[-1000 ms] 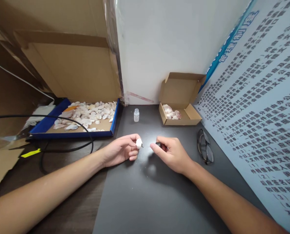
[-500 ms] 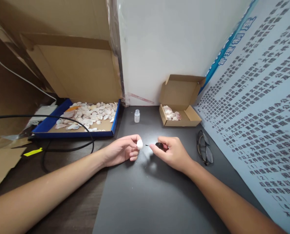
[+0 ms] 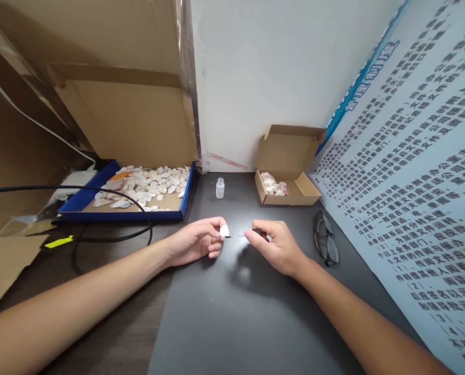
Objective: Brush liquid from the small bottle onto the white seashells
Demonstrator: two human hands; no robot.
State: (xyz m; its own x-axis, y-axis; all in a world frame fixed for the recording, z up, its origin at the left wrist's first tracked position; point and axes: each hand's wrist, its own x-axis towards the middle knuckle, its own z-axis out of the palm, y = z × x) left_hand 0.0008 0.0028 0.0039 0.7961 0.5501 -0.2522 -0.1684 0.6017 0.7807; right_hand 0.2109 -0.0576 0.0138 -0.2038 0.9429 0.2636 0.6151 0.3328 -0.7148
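Between the thumb and fingers of my left hand (image 3: 201, 239) is a small white seashell (image 3: 224, 230), held above the dark mat. My right hand (image 3: 273, 242) is closed around the black cap of a brush applicator (image 3: 236, 236). Its thin stem points left, and its dark tip lies at the lower part of the shell. Most of the cap is hidden by the fingers. Beyond the hands stands a small clear glass bottle (image 3: 220, 188), uncapped and upright, with a pale label.
A blue-edged box (image 3: 123, 214) of many shells stands at the back left, lid raised, a black cable (image 3: 111, 190) crossing in front. At the back right is a small cardboard box (image 3: 291, 199) with several shells. Glasses (image 3: 326, 238) lie right of my right hand.
The brush tip has moved left from a gap beside the shell to the shell itself. The shell looks turned, its ribs less visible. My left hand stays nearly in place.
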